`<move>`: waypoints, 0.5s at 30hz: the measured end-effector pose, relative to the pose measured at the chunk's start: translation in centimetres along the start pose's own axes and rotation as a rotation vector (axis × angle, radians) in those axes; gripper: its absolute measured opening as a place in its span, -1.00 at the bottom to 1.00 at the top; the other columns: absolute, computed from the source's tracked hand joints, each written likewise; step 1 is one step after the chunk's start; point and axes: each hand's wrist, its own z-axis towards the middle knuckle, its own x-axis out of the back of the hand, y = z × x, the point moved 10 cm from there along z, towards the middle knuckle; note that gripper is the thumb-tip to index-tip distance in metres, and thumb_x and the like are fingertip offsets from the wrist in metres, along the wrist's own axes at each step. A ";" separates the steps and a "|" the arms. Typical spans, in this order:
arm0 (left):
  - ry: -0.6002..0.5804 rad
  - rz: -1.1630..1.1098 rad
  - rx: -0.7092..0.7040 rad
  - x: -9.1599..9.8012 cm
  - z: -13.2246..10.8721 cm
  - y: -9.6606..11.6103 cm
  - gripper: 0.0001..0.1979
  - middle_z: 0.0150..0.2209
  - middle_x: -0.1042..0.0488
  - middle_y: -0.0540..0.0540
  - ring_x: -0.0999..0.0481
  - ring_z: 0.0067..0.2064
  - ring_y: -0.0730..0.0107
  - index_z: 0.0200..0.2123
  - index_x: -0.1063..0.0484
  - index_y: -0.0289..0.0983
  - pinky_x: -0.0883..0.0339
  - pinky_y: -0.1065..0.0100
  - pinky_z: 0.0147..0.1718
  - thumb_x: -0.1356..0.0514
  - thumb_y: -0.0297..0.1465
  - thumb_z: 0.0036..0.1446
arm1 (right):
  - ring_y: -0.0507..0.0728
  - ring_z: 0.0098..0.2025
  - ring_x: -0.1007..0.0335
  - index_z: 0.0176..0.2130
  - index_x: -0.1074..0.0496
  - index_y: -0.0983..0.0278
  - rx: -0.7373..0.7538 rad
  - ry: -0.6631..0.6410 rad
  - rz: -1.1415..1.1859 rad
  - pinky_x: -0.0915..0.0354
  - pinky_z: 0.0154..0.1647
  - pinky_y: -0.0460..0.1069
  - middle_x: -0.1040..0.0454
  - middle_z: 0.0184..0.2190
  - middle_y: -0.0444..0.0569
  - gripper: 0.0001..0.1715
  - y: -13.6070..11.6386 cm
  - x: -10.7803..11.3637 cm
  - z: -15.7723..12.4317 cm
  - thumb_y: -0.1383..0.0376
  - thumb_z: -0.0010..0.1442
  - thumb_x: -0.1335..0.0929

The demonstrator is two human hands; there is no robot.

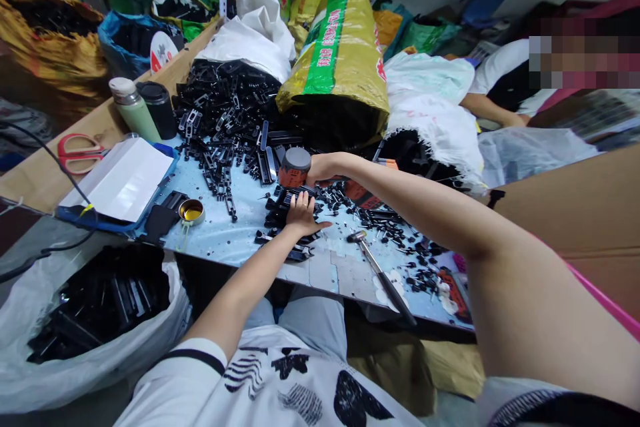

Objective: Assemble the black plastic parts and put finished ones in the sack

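Observation:
My right hand [326, 165] is wrapped round the handle of an orange and grey cordless drill [294, 170]; its rounded end points up, and part of it is hidden by my hand and forearm. Just below it, my left hand [301, 215] lies over a row of black plastic parts [278, 212], fingers on them and thumb stretched to the right. The drill's lower end is over these parts, but its tip is hidden. Small screws and black pieces [395, 230] lie scattered right of my hands. A hammer [380, 270] rests near the table's front edge.
Black clips [220, 120] are heaped at the back left beside a yellow-green sack [345, 47]. Scissors [80, 152], a green flask [134, 110] and a small metal cup [191, 211] stand leftward. A full bag [173, 287] sits lower left. Another person's arm [493, 109] shows at right.

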 end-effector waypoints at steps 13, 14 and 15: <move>0.051 0.017 -0.105 0.0 -9.5 -0.6 -0.06 0.32 0.17 -0.41 0.26 0.34 0.00 0.24 0.03 -0.50 0.33 0.04 0.27 0.10 0.18 0.06 | 0.07 -0.53 -0.32 -0.44 -0.44 0.40 0.019 -0.123 -0.019 -0.22 -0.52 -0.07 -0.36 -0.62 -0.09 -0.78 -3.3 -3.8 -2.7 0.29 -0.17 -0.41; 0.049 0.021 -0.109 0.0 -9.4 -0.6 -0.06 0.32 0.17 -0.40 0.26 0.34 0.01 0.24 0.04 -0.50 0.32 0.04 0.27 0.10 0.17 0.06 | 0.07 -0.53 -0.32 -0.44 -0.43 0.39 0.008 -0.119 -0.006 -0.22 -0.52 -0.07 -0.36 -0.61 -0.08 -0.77 -3.4 -3.9 -2.7 0.29 -0.17 -0.41; 0.048 0.027 -0.111 0.0 -9.3 -0.6 -0.05 0.32 0.17 -0.40 0.26 0.34 0.01 0.24 0.05 -0.50 0.31 0.04 0.27 0.10 0.18 0.06 | 0.07 -0.53 -0.33 -0.43 -0.43 0.39 0.004 -0.107 -0.004 -0.22 -0.52 -0.07 -0.37 -0.61 -0.08 -0.77 -3.5 -4.0 -2.8 0.29 -0.17 -0.41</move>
